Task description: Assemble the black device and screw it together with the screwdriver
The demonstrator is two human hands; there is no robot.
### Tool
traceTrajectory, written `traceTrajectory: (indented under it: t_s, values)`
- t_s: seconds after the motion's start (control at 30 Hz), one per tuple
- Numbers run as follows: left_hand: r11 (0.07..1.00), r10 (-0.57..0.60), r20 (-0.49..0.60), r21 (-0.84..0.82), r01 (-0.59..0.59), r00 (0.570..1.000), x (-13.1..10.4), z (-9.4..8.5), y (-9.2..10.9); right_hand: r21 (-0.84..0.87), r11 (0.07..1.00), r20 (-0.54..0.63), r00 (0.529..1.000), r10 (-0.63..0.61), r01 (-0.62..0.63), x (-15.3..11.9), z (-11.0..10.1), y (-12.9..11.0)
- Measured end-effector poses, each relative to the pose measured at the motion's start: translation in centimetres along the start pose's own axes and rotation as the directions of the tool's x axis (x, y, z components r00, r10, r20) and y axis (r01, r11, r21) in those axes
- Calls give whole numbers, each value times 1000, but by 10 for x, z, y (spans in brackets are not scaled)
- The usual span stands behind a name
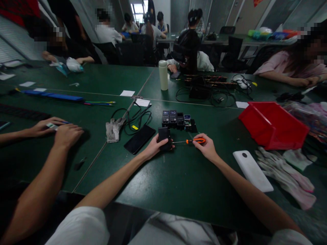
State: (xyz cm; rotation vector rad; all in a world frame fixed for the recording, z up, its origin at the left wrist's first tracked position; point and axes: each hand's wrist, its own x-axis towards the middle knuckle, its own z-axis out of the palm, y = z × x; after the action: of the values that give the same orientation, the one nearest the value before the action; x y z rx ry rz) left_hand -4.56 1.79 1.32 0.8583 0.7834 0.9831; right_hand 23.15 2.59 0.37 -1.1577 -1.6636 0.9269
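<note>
Head view: a slim black rectangular device [162,135] is gripped roughly upright in the left hand [154,146], the thumb laid across its near face and fingertips seen at its right edge, over the dark green tabletop [182,187]. A screwdriver with an orange-and-black handle and a thin metal shaft [200,140] is held in the right hand [207,148], the handle pinched between thumb and fingers; the shaft is pointed leftward, nearly level, at the device's right side. Whether the device is touched by the tip cannot be told. Just beyond the device, a row of small black box-shaped modules [169,118] is set out on the tabletop, with a small uncased circuit board with a bluish screen [187,123] placed at its right end. Left of the left hand, a glossy black phone [139,139] is laid flat and slantwise, near a crumpled grey fabric glove [113,131] and a loosely coiled black cable. On the right, a glossy red plastic bin [270,127] is placed beyond a white rounded slab with a dark round spot [254,172]; greyish-white and pink fabric gloves [286,175] are heaped beside the slab. Farther off, a pale green cylindrical bottle [163,75] is stood upright. At far left, a small pale object [51,126] is held by a co-worker's hands [67,134].
</note>
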Motion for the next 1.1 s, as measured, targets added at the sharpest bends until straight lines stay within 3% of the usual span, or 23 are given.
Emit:
traceTrajectory:
  t_s: [0.43, 0.7, 0.93, 1.1]
  values:
    - [1000, -24, -15, -7, 23, 1000, 1, -2, -1, 79, 993, 32, 996, -88, 85, 2, 1, 3]
    - [1000, -15, -13, -11, 15, 1000, 1, -2, 0, 55, 990, 53, 991, 124, -127, -1, 6, 0]
    - [1000, -19, -12, -2, 19, 1000, 1, -1, 0, 16, 1000, -11, 1000, 8, -8, 1, 1, -1]
    - [1000, -27, -10, -2, 27, 1000, 1, 0, 0, 79, 997, -7, 1000, 5, -4, 1, 0, 4]
